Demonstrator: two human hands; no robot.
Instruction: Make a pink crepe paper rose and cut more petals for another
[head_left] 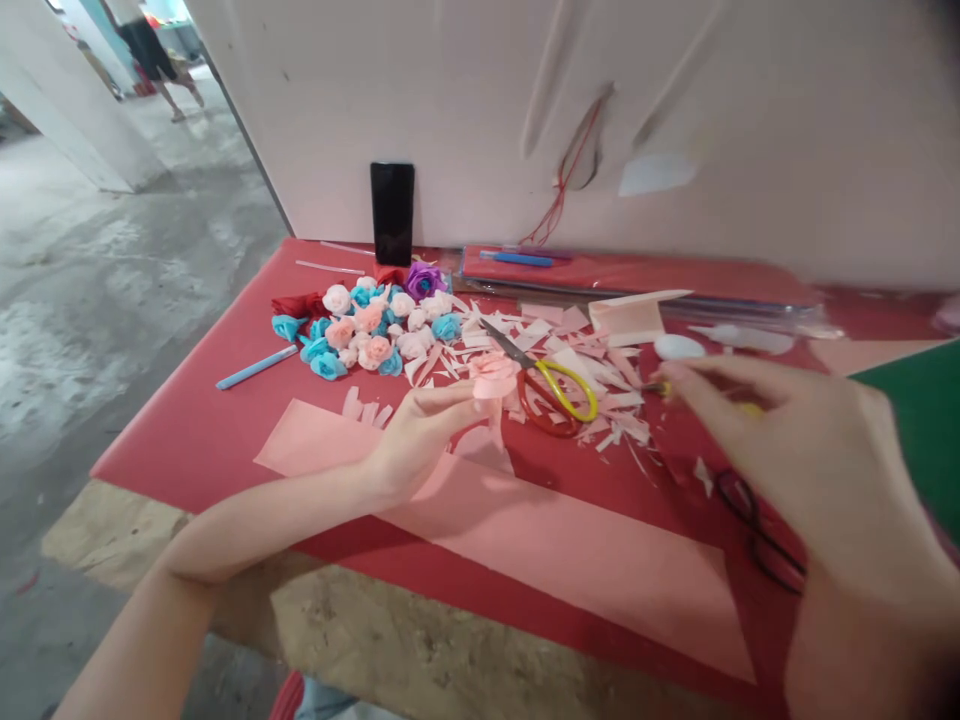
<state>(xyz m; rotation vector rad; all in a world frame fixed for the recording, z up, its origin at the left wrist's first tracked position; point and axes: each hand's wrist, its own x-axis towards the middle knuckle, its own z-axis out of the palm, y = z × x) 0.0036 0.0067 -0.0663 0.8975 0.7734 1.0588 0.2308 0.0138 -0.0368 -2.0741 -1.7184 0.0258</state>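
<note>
My left hand point(420, 435) pinches a small pink paper flower point(493, 375) just above the red table cover point(187, 440). My right hand point(817, 470) is raised close to the camera and blurred; its fingers are pinched around a small yellowish object point(667, 388) that I cannot name. A long strip of pink paper point(585, 550) lies under both hands. Yellow-handled scissors point(559, 390) rest among pink paper scraps point(615, 420) just right of the flower.
A pile of finished blue, pink, white and purple paper flowers point(375, 330) sits at the back left, with a blue pen point(256, 368) beside it. A black phone point(392, 212) leans on the wall. Dark-handled scissors point(757, 530) lie at right. A green sheet point(922, 420) is at far right.
</note>
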